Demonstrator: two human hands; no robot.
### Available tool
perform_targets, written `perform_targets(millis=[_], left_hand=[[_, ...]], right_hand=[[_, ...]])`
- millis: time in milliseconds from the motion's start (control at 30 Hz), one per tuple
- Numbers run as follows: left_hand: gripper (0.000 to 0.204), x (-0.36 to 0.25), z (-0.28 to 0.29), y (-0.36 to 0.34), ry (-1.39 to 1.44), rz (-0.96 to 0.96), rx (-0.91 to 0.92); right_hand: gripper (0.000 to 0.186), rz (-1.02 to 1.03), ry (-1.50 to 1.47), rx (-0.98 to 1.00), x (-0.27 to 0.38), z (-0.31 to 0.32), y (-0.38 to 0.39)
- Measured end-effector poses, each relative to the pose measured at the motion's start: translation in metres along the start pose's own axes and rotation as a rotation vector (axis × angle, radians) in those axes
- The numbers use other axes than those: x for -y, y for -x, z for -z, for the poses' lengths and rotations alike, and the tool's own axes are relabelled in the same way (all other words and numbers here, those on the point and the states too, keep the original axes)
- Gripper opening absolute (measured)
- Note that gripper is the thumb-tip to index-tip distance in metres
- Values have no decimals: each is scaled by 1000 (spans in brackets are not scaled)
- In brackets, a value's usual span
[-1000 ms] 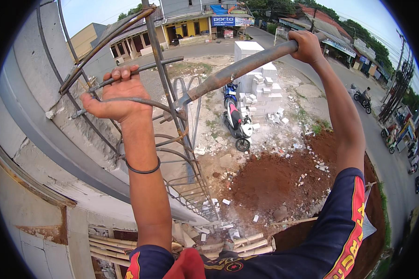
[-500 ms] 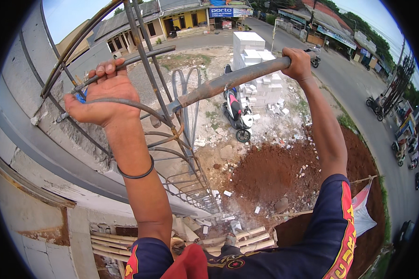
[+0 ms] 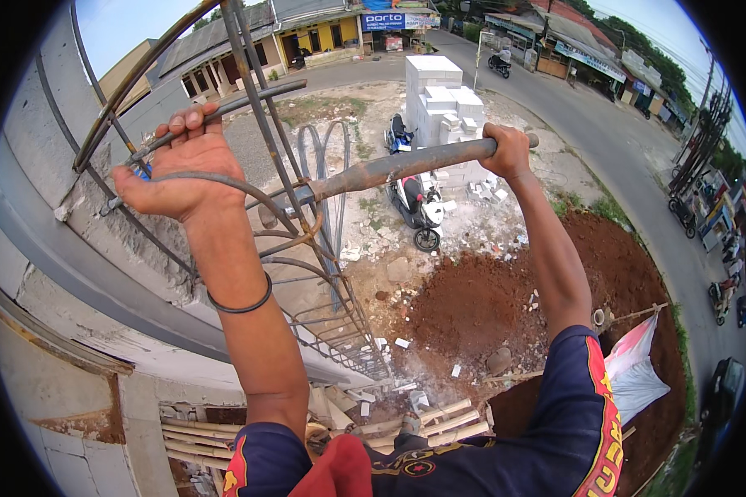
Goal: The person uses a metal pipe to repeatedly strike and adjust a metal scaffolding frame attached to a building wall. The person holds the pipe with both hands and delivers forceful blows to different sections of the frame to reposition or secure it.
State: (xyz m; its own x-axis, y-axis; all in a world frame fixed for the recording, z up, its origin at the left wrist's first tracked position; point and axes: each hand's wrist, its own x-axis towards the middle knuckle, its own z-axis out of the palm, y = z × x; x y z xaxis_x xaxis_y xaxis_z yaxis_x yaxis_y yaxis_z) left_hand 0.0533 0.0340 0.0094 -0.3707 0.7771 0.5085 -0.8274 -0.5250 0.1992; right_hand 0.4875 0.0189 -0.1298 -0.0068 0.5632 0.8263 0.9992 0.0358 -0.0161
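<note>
My left hand [image 3: 178,178] is at the upper left, palm up, with fingertips curled over a short steel bar [image 3: 269,93] and a second, curved bar [image 3: 253,189] lying across the palm. My right hand [image 3: 506,149] grips a long, rusty metal pipe [image 3: 414,166] near its far end. The pipe slopes slightly down leftward to a bar-bending head [image 3: 294,201] among the vertical rebars [image 3: 250,62] of a steel cage. The curved bar passes by that head; the exact contact is hard to make out.
A concrete wall [image 3: 37,215] edges the left. Below lie bamboo poles [image 3: 199,439], rubble and a dug soil patch [image 3: 464,306]. Beyond stand white block stacks [image 3: 431,83], parked scooters [image 3: 414,207], a pale sheet [image 3: 634,377] and a curving road [image 3: 597,116] with riders.
My right hand has swung down and a little leftward with the pipe, which is now nearer level. My left hand has shifted slightly left in the view and keeps its hold.
</note>
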Motion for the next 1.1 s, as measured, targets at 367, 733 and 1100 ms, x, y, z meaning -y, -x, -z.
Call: perform_targets(millis=[367, 733, 1100], left_hand=[[60, 2, 0, -1, 34, 28, -35], [62, 3, -8, 4, 102, 63, -69], [68, -39, 15, 49, -424, 405, 74]], right_hand=[[22, -84, -110, -51, 19, -19, 51], [16, 119, 100, -27, -23, 95, -9], [11, 105, 373, -329, -7, 161, -14]])
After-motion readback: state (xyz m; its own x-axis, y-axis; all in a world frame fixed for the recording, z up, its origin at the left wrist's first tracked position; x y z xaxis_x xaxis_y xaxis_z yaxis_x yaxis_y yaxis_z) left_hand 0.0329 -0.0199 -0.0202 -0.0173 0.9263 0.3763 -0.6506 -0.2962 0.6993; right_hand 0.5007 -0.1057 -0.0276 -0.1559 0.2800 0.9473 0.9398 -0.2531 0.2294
